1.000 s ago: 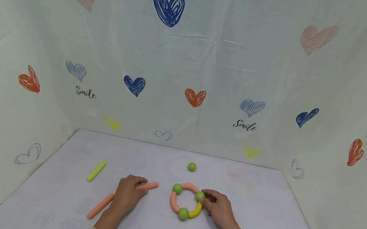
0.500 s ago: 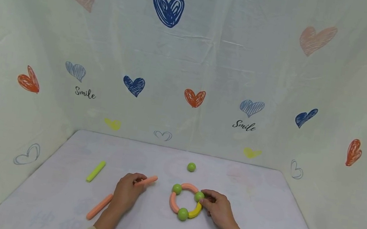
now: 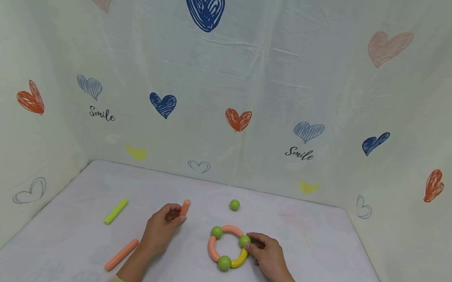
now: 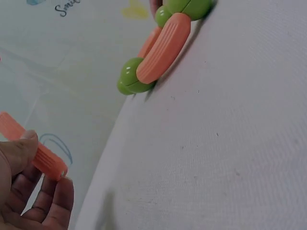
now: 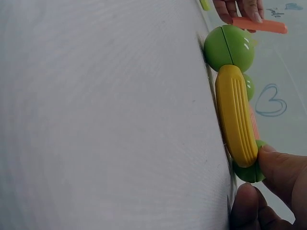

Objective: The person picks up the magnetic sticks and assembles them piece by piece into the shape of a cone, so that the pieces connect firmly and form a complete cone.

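My left hand (image 3: pixel 160 228) pinches an orange ribbed stick (image 4: pixel 47 160) between thumb and fingers, raised above the table left of a ring. The ring lies on the table, made of green balls (image 3: pixel 224 263) joined by curved ribbed pieces. Two of its curved pieces are orange (image 4: pixel 165 48) and one is yellow (image 5: pixel 235 115). At the ring's right side my right hand (image 3: pixel 271 256) pinches the green ball (image 3: pixel 244 241) between the yellow piece and an orange one. In the right wrist view, thumb and fingers partly cover that ball.
A loose green ball (image 3: pixel 234 204) lies behind the ring. To the left are a yellow-green stick (image 3: pixel 116 211) and another orange stick (image 3: pixel 122 255), which lies close to my left forearm. A pale curtain with printed hearts (image 3: pixel 237 120) stands along the table's (image 3: pixel 316 234) back edge.
My left hand has lifted the orange stick and turned it from nearly level to upright, with its end pointing away. The right hand and the ring have stayed in place.
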{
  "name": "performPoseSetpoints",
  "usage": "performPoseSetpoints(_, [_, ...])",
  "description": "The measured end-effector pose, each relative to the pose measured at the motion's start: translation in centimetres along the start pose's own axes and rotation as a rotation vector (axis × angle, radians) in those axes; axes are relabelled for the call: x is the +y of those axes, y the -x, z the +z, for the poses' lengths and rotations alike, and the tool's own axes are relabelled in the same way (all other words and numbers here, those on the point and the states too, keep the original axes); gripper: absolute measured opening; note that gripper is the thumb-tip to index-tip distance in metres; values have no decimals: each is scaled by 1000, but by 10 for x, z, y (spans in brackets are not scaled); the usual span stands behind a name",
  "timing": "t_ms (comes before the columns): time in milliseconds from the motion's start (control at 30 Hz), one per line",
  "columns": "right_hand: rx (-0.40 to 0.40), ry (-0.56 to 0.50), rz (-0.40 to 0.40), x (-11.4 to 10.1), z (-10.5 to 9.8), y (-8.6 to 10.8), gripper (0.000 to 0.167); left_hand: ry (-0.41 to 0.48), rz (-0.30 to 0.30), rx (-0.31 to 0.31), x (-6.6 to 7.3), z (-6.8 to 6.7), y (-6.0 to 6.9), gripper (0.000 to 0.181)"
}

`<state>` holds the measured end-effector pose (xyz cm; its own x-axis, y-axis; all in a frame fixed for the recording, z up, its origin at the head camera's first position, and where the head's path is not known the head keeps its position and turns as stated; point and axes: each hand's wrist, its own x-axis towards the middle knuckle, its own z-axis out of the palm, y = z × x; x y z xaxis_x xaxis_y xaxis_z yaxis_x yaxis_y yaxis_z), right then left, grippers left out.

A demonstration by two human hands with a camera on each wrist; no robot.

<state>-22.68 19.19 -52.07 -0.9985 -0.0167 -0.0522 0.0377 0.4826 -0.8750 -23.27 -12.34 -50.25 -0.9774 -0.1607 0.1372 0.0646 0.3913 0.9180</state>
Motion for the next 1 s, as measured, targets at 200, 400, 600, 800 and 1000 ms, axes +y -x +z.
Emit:
performPoseSetpoints(200, [-3,7,-4,2,0,0,34,19,17,3,5,7,-1,28])
performPoseSetpoints(400, [2,14,-4,1,0,0,33,11,22,-14,9,21,-2,27])
performPoseSetpoints(600, [-1,14,-34,2,0,0,34,49,49,-42,13,35,-7,25])
performPoseSetpoints(800, [-13,6,-24,1,2,-1,34,58,47,-71,19,49,-9,25])
performPoseSetpoints(1000, [-11,3,-13,1,2,1,34,65,33,-87,25,61,-9,24])
